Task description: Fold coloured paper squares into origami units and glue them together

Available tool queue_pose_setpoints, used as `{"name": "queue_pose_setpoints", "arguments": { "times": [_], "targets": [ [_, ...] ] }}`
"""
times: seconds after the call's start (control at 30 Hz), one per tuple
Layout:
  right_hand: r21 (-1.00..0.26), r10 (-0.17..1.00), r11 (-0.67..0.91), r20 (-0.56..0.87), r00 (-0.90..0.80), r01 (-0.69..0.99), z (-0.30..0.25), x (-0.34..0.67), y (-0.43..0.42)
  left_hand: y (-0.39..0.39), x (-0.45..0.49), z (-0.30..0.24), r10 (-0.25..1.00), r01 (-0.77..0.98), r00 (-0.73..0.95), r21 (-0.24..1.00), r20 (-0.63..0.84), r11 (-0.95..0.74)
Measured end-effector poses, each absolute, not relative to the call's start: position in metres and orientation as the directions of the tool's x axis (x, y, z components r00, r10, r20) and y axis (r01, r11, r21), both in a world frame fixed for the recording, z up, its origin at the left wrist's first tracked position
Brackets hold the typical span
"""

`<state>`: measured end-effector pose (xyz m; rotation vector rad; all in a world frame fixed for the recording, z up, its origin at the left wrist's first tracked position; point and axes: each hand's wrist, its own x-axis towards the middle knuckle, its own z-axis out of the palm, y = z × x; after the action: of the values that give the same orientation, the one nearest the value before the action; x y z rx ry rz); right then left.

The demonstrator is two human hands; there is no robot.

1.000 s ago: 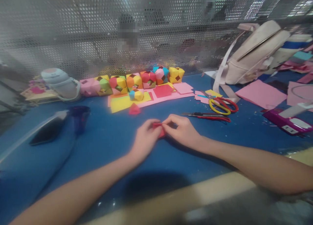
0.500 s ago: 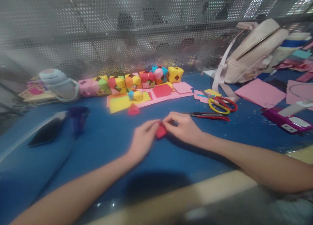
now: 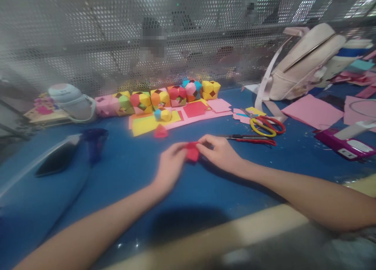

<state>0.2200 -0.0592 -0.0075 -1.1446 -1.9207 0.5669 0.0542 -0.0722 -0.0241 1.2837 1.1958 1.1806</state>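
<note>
A small folded piece of red paper [image 3: 193, 152] is pinched between my two hands, just above the blue tabletop [image 3: 123, 160]. My left hand [image 3: 172, 162] grips its left side, fingers closed. On the right side, the thumb and fingertips of my right hand [image 3: 219, 150] press its edge. Beyond the hands lies a small folded red-pink paper piece [image 3: 161, 131]. Behind that, a little blue and yellow folded paper ball [image 3: 163, 114] rests on a yellow paper sheet [image 3: 143, 125]. Exact folds of the held paper are blurred.
Several colourful folded paper balls [image 3: 178, 96] line the back by a perforated metal screen [image 3: 117, 39]. To the right are scissors [image 3: 266, 126], a red-handled cutting tool [image 3: 255, 140], a purple power strip [image 3: 345, 146] and a pale backpack [image 3: 305, 62]. A phone [image 3: 58, 158] and a white bottle [image 3: 70, 101] stand left.
My fingers have parted slightly, so more of the red paper shows between them. My left hand has shifted a little leftward; the things on the table have stayed in place.
</note>
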Motion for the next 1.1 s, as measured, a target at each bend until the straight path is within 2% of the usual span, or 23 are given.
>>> {"name": "queue_pose_setpoints", "arguments": {
  "times": [0.2, 0.4, 0.53, 0.7, 0.87, 1.1],
  "targets": [
    [-0.672, 0.843, 0.538, 0.436, -0.315, 0.510, -0.0073, 0.2208, -0.0594, -0.0736, 0.0541, -0.0162, 0.994, 0.217, 0.081, 0.972, 0.070, -0.086],
    [-0.780, 0.898, 0.431, 0.323, -0.298, 0.454, -0.0054, 0.2182, -0.0626, -0.0702, 0.0532, -0.0201, 0.992, 0.161, 0.090, 0.981, 0.090, -0.104],
    [-0.804, 0.911, 0.405, 0.315, -0.266, 0.434, -0.0056, 0.2164, -0.0620, -0.0715, 0.0535, -0.0189, 0.990, 0.135, 0.115, 0.986, 0.078, -0.093],
    [-0.805, 0.915, 0.399, 0.317, -0.251, 0.438, -0.0037, 0.2165, -0.0645, -0.0739, 0.0536, -0.0136, 0.986, 0.222, 0.156, 0.971, 0.052, -0.087],
    [-0.821, 0.930, 0.362, 0.281, -0.238, 0.443, -0.0025, 0.2164, -0.0663, -0.0743, 0.0541, -0.0131, 0.989, 0.300, 0.124, 0.947, 0.078, -0.112],
    [-0.836, 0.940, 0.328, 0.242, -0.241, 0.440, -0.0017, 0.2151, -0.0667, -0.0739, 0.0539, -0.0160, 0.992, 0.289, 0.102, 0.952, 0.074, -0.101]
  ]
}}
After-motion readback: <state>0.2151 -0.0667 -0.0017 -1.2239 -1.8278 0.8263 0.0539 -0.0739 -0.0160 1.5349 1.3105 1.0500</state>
